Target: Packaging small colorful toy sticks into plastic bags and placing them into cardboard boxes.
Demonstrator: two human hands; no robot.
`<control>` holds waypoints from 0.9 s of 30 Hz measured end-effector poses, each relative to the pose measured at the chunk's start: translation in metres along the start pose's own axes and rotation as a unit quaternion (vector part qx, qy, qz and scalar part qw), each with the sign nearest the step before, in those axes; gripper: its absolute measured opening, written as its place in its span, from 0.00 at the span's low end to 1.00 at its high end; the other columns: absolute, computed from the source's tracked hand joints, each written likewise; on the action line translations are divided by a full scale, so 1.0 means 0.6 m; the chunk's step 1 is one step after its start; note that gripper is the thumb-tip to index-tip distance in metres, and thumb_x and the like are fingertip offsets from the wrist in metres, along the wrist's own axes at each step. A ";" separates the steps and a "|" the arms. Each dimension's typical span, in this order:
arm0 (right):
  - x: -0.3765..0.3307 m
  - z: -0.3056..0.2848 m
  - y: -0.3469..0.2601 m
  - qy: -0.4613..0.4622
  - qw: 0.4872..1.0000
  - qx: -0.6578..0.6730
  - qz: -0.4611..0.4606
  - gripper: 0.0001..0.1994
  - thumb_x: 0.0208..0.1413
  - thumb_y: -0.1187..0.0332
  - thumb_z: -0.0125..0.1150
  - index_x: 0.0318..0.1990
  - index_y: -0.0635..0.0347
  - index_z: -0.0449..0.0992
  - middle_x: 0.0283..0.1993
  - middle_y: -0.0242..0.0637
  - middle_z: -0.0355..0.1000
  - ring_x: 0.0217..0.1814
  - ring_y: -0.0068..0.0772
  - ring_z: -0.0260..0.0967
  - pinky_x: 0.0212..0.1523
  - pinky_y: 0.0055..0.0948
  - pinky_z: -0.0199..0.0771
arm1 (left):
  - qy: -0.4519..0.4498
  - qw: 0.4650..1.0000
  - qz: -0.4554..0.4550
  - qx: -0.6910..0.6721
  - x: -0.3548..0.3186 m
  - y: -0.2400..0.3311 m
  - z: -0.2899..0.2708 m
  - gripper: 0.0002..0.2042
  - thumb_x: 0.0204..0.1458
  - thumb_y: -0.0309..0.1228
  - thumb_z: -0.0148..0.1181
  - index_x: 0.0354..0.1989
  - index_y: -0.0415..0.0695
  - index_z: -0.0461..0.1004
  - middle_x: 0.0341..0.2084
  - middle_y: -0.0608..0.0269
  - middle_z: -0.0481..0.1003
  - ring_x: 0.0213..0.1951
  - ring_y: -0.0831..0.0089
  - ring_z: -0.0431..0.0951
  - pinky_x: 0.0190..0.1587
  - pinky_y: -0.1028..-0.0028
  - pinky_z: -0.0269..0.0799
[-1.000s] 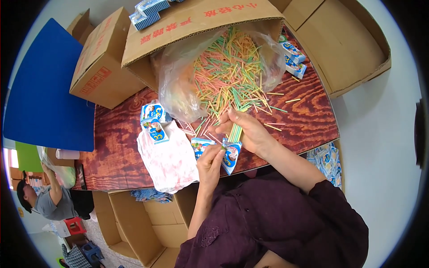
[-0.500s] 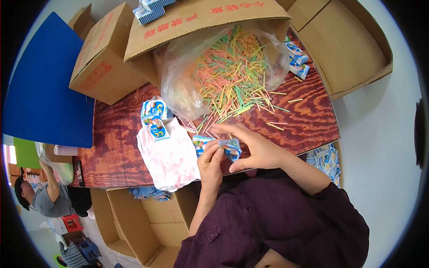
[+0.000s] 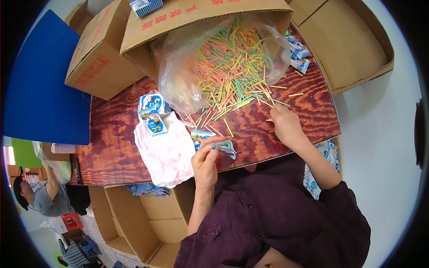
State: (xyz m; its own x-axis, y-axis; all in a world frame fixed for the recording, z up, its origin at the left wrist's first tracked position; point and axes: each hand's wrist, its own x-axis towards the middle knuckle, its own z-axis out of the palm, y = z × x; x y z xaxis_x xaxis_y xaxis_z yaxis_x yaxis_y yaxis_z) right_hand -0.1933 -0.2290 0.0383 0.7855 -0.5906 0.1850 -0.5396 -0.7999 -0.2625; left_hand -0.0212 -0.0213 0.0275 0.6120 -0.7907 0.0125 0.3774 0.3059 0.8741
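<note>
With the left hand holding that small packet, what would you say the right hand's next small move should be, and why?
Probably pinch up a few loose sticks at the pile's near edge. The right hand rests on the wooden table right beside them, apparently empty, while the left hand holds a small blue-and-white packet ready near the table's front edge.

Pretty bright, even daylight-type lighting here, nothing harsh. The clear plastic bag (image 3: 187,76) holding the coloured sticks (image 3: 232,67) picks up some whitish glare on its folds, and the pale floor on the right is close to blown out. Shadows are soft, just a faint one under the left hand (image 3: 205,163) on the wood-grain table (image 3: 116,143). Heavy fisheye: box edges bow outward, and black vignette fills the corners. Centre is sharp enough; the person at lower left looks smeared and soft.
</note>
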 end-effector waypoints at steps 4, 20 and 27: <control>0.026 -0.002 0.005 -0.015 0.999 0.014 -0.038 0.05 0.46 0.79 0.53 0.31 0.64 0.66 0.34 0.44 0.66 0.39 0.49 0.68 0.35 0.42 0.70 | -0.002 1.000 0.006 -0.029 -0.005 -0.002 0.004 0.07 0.57 0.21 0.53 0.39 0.33 0.76 0.48 0.50 0.72 0.49 0.65 0.72 0.55 0.68 0.66; 0.059 -0.032 0.002 0.035 0.992 0.063 -0.103 0.06 0.47 0.82 0.55 0.32 0.64 0.67 0.34 0.40 0.67 0.38 0.41 0.69 0.33 0.36 0.70 | -0.035 0.997 0.016 0.073 -0.009 0.007 0.006 0.08 0.53 0.19 0.54 0.40 0.34 0.77 0.46 0.53 0.74 0.50 0.65 0.72 0.56 0.69 0.65; 0.051 -0.124 -0.126 -0.013 0.711 0.702 -0.034 0.06 0.55 0.81 0.56 0.40 0.67 0.69 0.36 0.38 0.70 0.41 0.29 0.73 0.42 0.25 0.76 | 0.002 0.996 0.005 0.088 -0.005 0.001 0.018 0.08 0.53 0.19 0.54 0.40 0.34 0.77 0.45 0.53 0.75 0.49 0.67 0.71 0.55 0.70 0.65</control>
State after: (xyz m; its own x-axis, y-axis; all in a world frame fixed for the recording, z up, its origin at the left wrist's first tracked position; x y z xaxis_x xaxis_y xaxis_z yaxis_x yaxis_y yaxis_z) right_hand -0.1510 -0.1943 0.1344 0.8106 -0.5389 0.2292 0.3202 0.0802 -0.9440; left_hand -0.0304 -0.0244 0.0329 0.6177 -0.7862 0.0202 0.2438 0.2158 0.9455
